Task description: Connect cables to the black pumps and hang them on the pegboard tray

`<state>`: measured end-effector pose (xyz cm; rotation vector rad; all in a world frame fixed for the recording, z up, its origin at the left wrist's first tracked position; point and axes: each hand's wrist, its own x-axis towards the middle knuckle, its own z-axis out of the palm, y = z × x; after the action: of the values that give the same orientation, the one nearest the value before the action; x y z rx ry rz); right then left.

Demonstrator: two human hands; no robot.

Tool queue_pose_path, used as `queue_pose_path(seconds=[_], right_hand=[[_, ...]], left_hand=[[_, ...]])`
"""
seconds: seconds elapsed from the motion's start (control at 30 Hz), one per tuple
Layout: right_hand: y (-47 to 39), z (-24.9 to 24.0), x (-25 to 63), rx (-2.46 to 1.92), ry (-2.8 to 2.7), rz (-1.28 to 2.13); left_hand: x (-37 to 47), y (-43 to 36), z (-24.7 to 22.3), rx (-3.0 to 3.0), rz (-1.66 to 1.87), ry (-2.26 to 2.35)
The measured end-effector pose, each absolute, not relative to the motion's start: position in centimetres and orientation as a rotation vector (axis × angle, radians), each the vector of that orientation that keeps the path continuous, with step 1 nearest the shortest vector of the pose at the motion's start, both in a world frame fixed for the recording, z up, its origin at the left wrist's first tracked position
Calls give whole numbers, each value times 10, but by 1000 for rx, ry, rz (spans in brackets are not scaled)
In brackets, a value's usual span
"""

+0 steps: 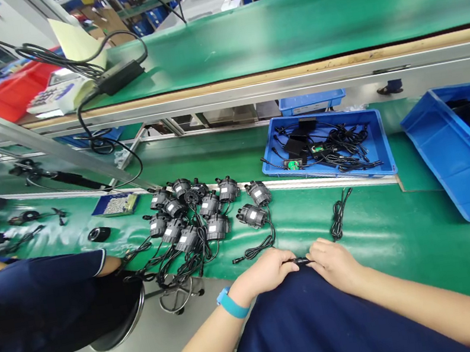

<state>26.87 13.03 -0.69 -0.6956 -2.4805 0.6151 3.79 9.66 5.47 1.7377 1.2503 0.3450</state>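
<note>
A dark blue shirt [324, 329] fills the near edge, and just beyond it the left hand [270, 270] and right hand [334, 262] meet at the lip of the green table [406, 231]. Both pinch a small black plug [302, 261] between their fingertips, one at each end. A coiled black cable [338, 216] lies just past the right hand. Left of it sits a cluster of black pumps [204, 208] with trailing leads. A blue tray [376, 146] of cables lies farther back, and a co-worker's sleeve [47, 291] shows at left
</note>
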Motion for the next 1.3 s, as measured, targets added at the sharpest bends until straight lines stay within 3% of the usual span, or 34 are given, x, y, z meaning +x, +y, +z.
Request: queue_pose_path(seconds=[0.3,0.47,0.7,0.9,1.1,1.3], right_hand=[[123,-15,249,-651,-2371,657],[117,-13,223,-756,-2573,597],[124,-4,197,-840,-2728,803],[136,10,194,-798,-2810,881],[146,21,203,-819,-2910,1214],[146,9,200,-944,-2600,1380]], left_hand=[[33,87,47,1894,355,1297],[17,83,41,1846,315,1327],[-1,68,26,1876,233,1464],[-4,67,15,2057,410,1541],[-3,70,14,2111,350,1453],[-6,72,12,2109,374,1512]])
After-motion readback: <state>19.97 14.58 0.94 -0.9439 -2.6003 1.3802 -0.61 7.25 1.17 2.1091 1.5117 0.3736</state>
